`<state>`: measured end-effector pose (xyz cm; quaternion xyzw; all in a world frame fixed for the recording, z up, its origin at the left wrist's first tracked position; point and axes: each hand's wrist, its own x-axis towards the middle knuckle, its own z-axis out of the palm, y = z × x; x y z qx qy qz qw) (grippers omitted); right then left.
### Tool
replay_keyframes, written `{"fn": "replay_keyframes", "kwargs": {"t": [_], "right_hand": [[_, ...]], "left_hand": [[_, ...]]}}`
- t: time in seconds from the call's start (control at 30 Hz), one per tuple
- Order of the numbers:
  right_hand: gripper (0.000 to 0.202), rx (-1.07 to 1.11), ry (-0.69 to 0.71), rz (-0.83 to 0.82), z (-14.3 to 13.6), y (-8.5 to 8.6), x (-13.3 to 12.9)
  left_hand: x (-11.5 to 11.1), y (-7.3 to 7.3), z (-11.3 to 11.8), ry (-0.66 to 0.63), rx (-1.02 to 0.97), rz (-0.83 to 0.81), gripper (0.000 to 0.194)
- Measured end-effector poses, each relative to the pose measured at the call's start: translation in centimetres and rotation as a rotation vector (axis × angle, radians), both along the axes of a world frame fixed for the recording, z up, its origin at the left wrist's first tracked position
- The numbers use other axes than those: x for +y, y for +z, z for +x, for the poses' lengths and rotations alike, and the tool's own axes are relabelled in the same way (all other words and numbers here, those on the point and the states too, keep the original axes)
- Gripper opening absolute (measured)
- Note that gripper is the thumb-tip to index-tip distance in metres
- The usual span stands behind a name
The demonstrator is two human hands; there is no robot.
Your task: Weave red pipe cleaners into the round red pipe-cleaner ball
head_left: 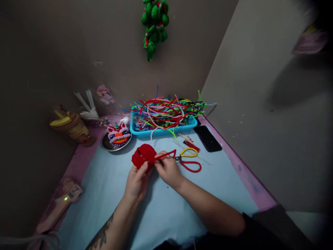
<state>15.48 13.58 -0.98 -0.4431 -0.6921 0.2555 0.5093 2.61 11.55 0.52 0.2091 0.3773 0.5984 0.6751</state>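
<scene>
My left hand (137,180) is closed around the lower side of a rounded red piece made of fuzzy pipe cleaner (146,153), which has a dark gap in its front. Against its right side, my right hand (168,170) pinches a red pipe cleaner strand (168,154) whose bent end sticks out above the fingers. Just beyond the right hand lie scissors (191,161) with one yellow and one red handle loop; the hand hides their blades. I cannot tell whether the strand joins the rounded piece.
Behind the hands stands a blue tray (161,133) heaped with colourful pipe cleaners (169,113). To its left, a metal bowl (109,145) holds a lion-head figure (119,134). A black phone (208,139) lies at right, a lidded cup (73,126) at far left. Pale blue covering (104,194) spreads beneath.
</scene>
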Motion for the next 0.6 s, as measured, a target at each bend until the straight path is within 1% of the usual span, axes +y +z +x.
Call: {"fn": "replay_keyframes", "kwargs": {"t": [0.1, 0.2, 0.3, 0.43, 0.5, 0.6], "right_hand": [[0.01, 0.233, 0.016, -0.156, -0.3, 0.1, 0.0], [0.004, 0.39, 0.006, -0.251, -0.7, 0.1, -0.1], [0.012, 0.583, 0.017, -0.376, -1.3, -0.1, -0.3], [0.025, 0.849, 0.079, -0.6, -2.1, -0.2, -0.5], [0.028, 0.935, 0.09, -0.647, -2.3, 0.0, -0.5], [0.029, 1.042, 0.127, -0.687, -2.4, 0.3, -0.4]], "left_hand": [[0.0, 0.3, -0.1, 0.035, 0.044, 0.048, 0.034], [0.0, 0.3, -0.2, 0.081, 0.112, 0.1, 0.034], [0.0, -0.3, -0.3, 0.103, 0.193, 0.132, 0.032], [0.1, -1.1, -0.4, 0.077, 0.243, 0.121, 0.029], [0.1, -1.2, -0.3, 0.052, 0.234, 0.121, 0.031], [0.1, -0.9, -0.2, 0.04, 0.176, 0.123, 0.036]]}}
